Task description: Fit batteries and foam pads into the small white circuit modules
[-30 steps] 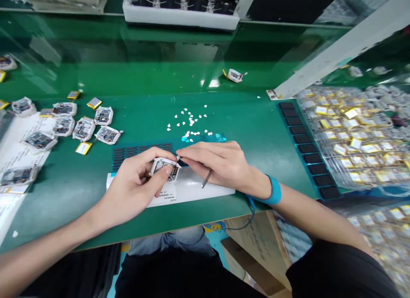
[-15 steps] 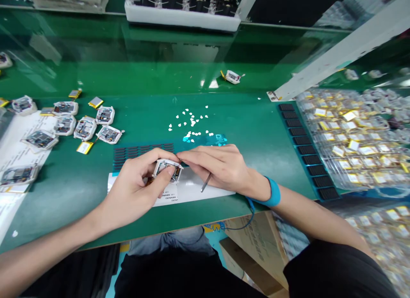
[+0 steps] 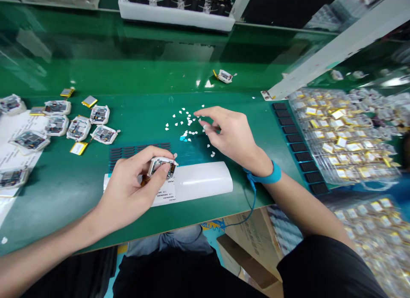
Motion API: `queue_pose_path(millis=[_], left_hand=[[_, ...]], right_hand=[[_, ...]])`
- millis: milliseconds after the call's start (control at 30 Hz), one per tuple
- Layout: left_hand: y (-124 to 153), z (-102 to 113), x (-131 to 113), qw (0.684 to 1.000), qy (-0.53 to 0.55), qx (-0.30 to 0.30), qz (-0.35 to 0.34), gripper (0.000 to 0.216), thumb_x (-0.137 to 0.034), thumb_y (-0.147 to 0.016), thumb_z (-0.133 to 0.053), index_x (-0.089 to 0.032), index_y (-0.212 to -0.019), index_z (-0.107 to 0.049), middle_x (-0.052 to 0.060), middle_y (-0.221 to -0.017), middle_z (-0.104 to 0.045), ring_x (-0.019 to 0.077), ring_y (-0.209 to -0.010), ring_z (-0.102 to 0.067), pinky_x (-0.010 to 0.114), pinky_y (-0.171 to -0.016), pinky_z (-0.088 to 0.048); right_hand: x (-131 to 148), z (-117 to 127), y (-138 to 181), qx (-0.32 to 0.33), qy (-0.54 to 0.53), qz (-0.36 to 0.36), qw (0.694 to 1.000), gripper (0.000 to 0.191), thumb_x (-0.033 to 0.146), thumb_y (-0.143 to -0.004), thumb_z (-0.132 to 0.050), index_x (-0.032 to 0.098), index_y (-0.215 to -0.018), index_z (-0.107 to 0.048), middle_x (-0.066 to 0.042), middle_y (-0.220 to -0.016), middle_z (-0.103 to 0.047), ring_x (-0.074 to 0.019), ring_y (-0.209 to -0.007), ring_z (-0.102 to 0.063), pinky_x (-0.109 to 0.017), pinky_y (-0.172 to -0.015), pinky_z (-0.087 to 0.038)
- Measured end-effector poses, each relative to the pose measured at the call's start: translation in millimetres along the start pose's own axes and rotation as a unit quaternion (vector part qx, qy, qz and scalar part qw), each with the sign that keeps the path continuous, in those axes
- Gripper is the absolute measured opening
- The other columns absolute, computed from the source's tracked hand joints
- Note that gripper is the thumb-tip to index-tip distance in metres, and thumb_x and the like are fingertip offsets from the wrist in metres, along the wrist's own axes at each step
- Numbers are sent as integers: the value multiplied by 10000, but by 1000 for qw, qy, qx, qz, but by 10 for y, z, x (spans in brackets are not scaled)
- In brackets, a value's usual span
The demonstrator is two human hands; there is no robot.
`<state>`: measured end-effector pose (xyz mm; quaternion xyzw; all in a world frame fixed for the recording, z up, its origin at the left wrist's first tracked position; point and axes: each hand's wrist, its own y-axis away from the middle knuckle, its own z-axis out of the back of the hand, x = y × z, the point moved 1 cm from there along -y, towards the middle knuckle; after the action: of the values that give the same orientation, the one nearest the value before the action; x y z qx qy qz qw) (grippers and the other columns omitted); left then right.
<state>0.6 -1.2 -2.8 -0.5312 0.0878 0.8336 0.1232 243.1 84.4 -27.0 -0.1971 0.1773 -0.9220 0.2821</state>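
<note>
My left hand [image 3: 133, 182] grips a white-framed electronic device housing [image 3: 162, 164] with a circuit board showing inside, the thumb across its face. At the housing's upper right corner is a small white tab [image 3: 175, 155]. My right hand [image 3: 229, 133] is over the bench, thumb and index finger apart and no object visible between them. Its fingertips are close to several scattered small white teardrop-shaped pieces [image 3: 188, 122]. Beneath the left hand lies a white printed sheet [image 3: 205, 180], beside a strip of black foam pads [image 3: 139, 149].
Several similar housings [image 3: 79, 128] and loose batteries [image 3: 89, 101] lie at left. Another housing [image 3: 225, 76] sits at the back. On the right are a row of black pads [image 3: 296, 147] and clear trays of batteries [image 3: 339, 135]. A blue wrist strap [image 3: 267, 174] trails a cord.
My right hand has left the housing and moved up and right to the white pieces. The grey stick-like tool seen by it earlier no longer shows. My left hand keeps its hold.
</note>
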Motion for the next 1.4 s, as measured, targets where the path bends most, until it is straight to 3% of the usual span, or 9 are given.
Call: queue_pose_path(millis=[100,233,367,567,833,1000,1233,1400], left_hand=[[12,2,2,1000,11,-6,5,158,-268,-966,-560,-190,-1055,-666,-62,-546,-533,92,-470,-449,210,-437,-327],[22,4,-16,998,56,13,28,180,-261,-967,-557,-190,-1122,-615,-67,-531,-538,91,-439,-439,194,-395,-305],[20,-6,-35,996,85,26,34,179,-232,-953,-552,-183,-1124,-567,-69,-507,-551,84,-389,-372,200,-362,-250],[16,-30,-33,995,92,24,34,148,-222,-946,-551,-187,-1090,-546,-61,-511,-564,88,-394,-423,201,-345,-243],[11,-45,-28,991,114,-10,67,217,-246,-921,-595,-196,-1122,-532,-55,-528,-607,104,-403,-517,193,-347,-339],[50,-84,-34,991,117,-9,65,143,-228,-911,-602,-233,-991,-484,-62,-542,-633,155,-511,-676,223,-434,-474],[150,-145,26,991,117,-38,45,145,-291,-957,-611,-250,-987,-475,-39,-732,-716,170,-669,-750,266,-580,-582],[94,-122,26,986,153,-54,42,150,-252,-949,-618,-247,-979,-471,-36,-763,-713,155,-664,-739,266,-595,-606]], right_hand=[[59,32,16,-17,22,11,1000,321,86,-938,-537,158,-1217,-679,-80,-1195,-741,-184,-908,-739,-280,-659,-558],[307,67,101,-54,-28,142,988,235,148,-975,-579,194,-1187,-670,-37,-1150,-760,-139,-989,-736,-222,-710,-584],[487,38,192,-73,-48,235,968,244,93,-946,-609,197,-1157,-672,-3,-1090,-780,-100,-837,-743,-189,-597,-551],[501,-15,201,-90,-98,229,964,141,115,-959,-619,166,-1065,-695,-23,-976,-794,-105,-806,-747,-191,-602,-561],[624,27,257,-104,-80,205,970,162,96,-955,-601,160,-1080,-683,-53,-1076,-794,-121,-780,-741,-221,-590,-567],[704,23,289,-93,-34,214,972,226,86,-965,-551,162,-1130,-686,-49,-1154,-775,-123,-779,-742,-230,-571,-567],[757,48,310,-86,-3,223,971,238,134,-981,-540,103,-1174,-677,-102,-1191,-756,-149,-750,-740,-249,-501,-550],[757,52,325,-36,-34,197,979,382,98,-997,-476,129,-1366,-567,-121,-1342,-677,-174,-943,-763,-276,-720,-651]])
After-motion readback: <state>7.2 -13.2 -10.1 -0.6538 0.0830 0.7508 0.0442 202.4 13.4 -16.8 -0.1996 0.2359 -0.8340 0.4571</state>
